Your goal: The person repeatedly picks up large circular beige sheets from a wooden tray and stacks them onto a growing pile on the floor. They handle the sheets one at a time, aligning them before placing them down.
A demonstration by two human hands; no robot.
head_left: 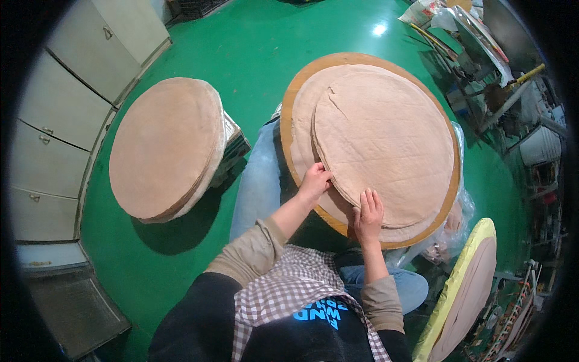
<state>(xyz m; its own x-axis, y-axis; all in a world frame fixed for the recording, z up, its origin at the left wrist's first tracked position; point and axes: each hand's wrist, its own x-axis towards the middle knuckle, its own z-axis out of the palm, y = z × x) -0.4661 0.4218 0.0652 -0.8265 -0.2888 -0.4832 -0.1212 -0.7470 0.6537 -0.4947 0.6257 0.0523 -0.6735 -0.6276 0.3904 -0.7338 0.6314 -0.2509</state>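
A round wooden board (287, 130) lies before me, across my knees as far as I can see. On it rests a wide, thin, light-brown round sheet (301, 120), like a large flatbread. A smaller stack of similar sheets (386, 139) sits on top, set toward the right, with a small tear and creases near its upper left. My left hand (315, 183) pinches the stack's lower-left edge between thumb and fingers; how many layers it grips is hidden. Flat on the lower edge of the stack lies my right hand (369, 218), its fingers stretched out.
To the left, a thick pile of round brown sheets (166, 148) stands on a low support. A yellow-rimmed round (482, 232) with more sheets is at lower right, near clear plastic (443, 244). Cabinets (66, 133) line the left; racks and cluttered tools (506, 90) fill the right.
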